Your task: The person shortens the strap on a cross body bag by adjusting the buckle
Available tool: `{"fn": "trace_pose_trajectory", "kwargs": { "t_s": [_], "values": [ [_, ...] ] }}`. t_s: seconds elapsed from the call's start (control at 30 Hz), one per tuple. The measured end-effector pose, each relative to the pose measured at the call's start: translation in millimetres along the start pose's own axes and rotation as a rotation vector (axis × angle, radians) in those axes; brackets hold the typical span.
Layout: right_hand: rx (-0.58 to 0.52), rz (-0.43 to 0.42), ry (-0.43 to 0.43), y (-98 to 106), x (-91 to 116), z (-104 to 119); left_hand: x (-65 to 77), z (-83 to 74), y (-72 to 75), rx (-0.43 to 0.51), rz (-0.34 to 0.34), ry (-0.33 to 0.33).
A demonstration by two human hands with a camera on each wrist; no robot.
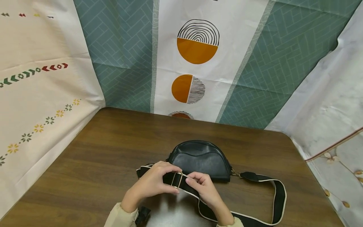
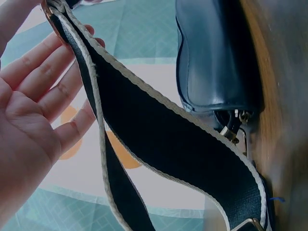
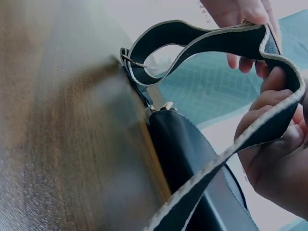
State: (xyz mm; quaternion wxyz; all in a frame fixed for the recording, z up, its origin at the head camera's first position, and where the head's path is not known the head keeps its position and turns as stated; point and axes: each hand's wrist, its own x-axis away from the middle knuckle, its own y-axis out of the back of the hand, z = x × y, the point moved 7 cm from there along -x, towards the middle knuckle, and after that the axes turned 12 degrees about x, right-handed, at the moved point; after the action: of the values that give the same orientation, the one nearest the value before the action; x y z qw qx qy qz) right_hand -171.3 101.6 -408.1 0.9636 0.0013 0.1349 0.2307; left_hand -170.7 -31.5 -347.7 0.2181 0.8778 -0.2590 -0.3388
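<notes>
A black half-moon handbag (image 1: 198, 162) stands on the table behind both hands. Its wide black strap (image 1: 280, 201) with cream edging loops out to the right and comes back to the hands. Thumb and fingers of my left hand (image 1: 151, 181) pinch the gold slide buckle (image 1: 181, 180) on the strap by its ends. Just to the right, my right hand (image 1: 207, 190) holds the strap between thumb and curled fingers. In the right wrist view the strap (image 3: 216, 41) is lifted off the table, and a second metal buckle (image 3: 134, 61) sits near the bag's clip.
The brown wooden table (image 1: 93, 151) runs back to a patterned cloth (image 1: 124, 56) hanging behind it. A gold clip (image 1: 236, 173) joins the strap to the bag's right end. Pale cloths hang at the left and right sides.
</notes>
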Motion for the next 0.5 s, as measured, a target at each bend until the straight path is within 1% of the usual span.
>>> {"fn": "trace_pose_trajectory", "kwargs": {
  "t_s": [0.1,0.3,0.5],
  "values": [
    [-0.036,0.019,-0.011,-1.4,0.2,0.4,-1.4,-1.5,-2.8,0.000,0.005,-0.005],
    [-0.041,0.022,-0.022,-1.5,1.0,1.5,-2.8,-2.2,-7.0,0.020,0.024,0.006],
    [-0.052,0.042,-0.032,-4.2,1.2,3.4,-2.4,-2.2,-7.8,0.036,0.023,0.018]
  ]
}}
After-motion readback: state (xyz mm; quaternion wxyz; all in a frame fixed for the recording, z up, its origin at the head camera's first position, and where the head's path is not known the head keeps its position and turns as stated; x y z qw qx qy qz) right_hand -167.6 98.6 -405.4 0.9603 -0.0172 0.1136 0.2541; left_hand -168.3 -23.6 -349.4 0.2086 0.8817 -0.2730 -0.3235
